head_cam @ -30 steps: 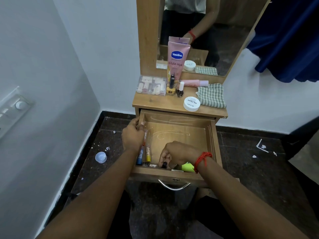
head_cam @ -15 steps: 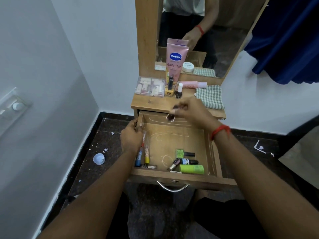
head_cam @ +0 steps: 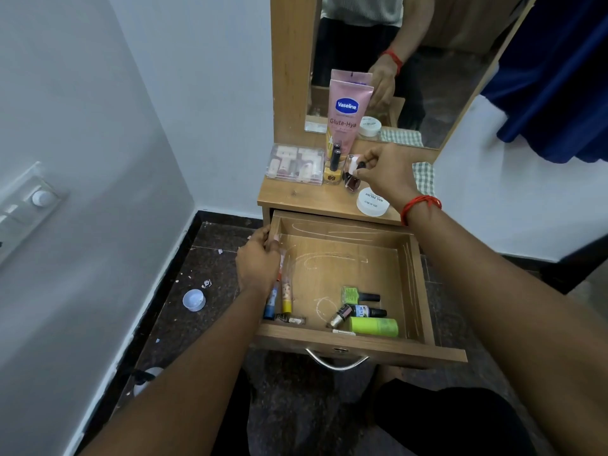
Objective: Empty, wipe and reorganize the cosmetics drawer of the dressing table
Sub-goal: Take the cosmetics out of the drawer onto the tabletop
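Observation:
The wooden drawer (head_cam: 414, 284) of the dressing table stands pulled out. My left hand (head_cam: 258, 261) grips its left wall. Inside lie a green nail polish (head_cam: 352, 294), a dark Nivea bottle (head_cam: 367, 311), a green tube (head_cam: 375, 325), a gold-capped item (head_cam: 339, 316), a blue tube (head_cam: 269, 306), a yellow tube (head_cam: 286, 297) and a small glitter bottle (head_cam: 291, 319). My right hand (head_cam: 383, 176) is over the tabletop (head_cam: 302, 200), pinching a small dark-capped item beside a dark red polish (head_cam: 352, 181) with a white cap.
On the tabletop stand a pink Vaseline tube (head_cam: 347, 116), a clear box of small bottles (head_cam: 296, 164), a yellow polish (head_cam: 333, 171), a white jar (head_cam: 371, 204) and a checked cloth (head_cam: 424, 179). The mirror (head_cam: 427, 77) rises behind. A white cap (head_cam: 194, 300) lies on the floor.
My right hand came up out of the drawer's front with a small item and moved to the tabletop by the polishes. The left hand stayed on the drawer wall.

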